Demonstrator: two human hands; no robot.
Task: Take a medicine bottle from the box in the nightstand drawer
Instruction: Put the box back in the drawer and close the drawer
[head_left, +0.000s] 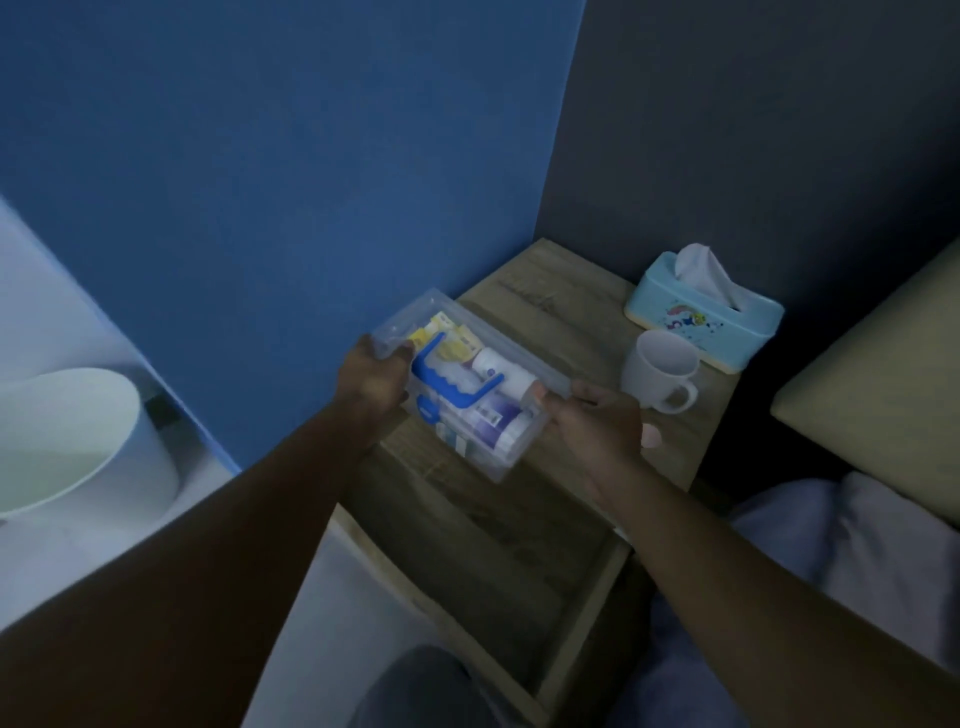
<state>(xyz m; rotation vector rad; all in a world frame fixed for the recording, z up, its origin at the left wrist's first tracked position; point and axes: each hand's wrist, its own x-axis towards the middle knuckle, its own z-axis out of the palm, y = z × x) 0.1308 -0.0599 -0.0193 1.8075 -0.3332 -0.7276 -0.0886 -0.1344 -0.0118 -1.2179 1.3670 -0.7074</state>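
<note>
A clear plastic box (506, 457) with a blue handle (457, 382) on its lid is held over the front left of the nightstand top (566, 317). My left hand (371, 384) grips its left end and my right hand (597, 423) grips its right end. Through the lid I see a white medicine bottle (501, 371), a purple-and-white bottle (493, 421) and yellow packets (449, 332). The lid looks closed. Below, the wooden drawer (498, 561) stands pulled out and looks empty.
A white mug (662, 376) and a light blue tissue box (706, 312) stand on the nightstand's right side. A white bin (67, 441) sits at the left by the blue wall. A bed with a pillow (893, 379) lies at the right. My knee (421, 691) is under the drawer.
</note>
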